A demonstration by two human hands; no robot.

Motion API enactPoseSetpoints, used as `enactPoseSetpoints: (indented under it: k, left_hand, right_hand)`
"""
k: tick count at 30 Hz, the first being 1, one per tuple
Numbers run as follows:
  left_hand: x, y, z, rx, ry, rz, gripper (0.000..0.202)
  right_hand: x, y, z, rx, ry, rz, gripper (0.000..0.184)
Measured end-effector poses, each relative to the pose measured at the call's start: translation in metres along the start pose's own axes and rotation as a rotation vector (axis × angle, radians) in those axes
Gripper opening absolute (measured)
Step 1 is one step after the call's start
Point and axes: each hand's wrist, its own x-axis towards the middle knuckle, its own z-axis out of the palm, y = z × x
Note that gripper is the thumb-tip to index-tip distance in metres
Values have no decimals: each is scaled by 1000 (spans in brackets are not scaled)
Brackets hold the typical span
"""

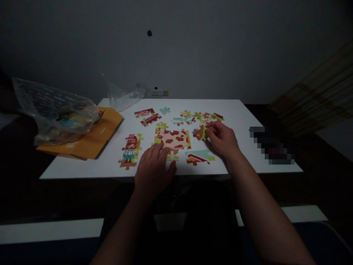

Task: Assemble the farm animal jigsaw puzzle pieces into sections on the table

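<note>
In the head view, my left hand lies open, fingers stretched forward, at the lower left edge of a joined puzzle section with a spotted cow. Thumb and fingers of my right hand are pinched on a brown and green puzzle piece, right of the cow section and apart from it. Below that piece lies a joined section with a red and white roof. Left of my left hand is an upright section with a bearded figure in a red cap. My left hand partly covers the cow section's lower edge.
Several loose pieces lie toward the back right, with a pink-pig section at back left. An orange envelope under a clear plastic bag covers the white table's left side. A pixelated dark patch covers the right edge.
</note>
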Motion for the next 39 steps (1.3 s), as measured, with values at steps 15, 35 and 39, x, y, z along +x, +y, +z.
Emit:
enactPoseSetpoints:
  k: [15,35,39]
  left_hand:
    - [0,-2,4,11,0,-1,41]
    - [-1,-2,4,-3,4,-3,43]
    - [0,-2,4,-5,3,-6,43]
  right_hand:
    - [-2,-8,-3,18,-31,2,14]
    - [-3,-7,-2,25,-13,2,26]
    - [-4,-7,-2,-9,-18,-11,31]
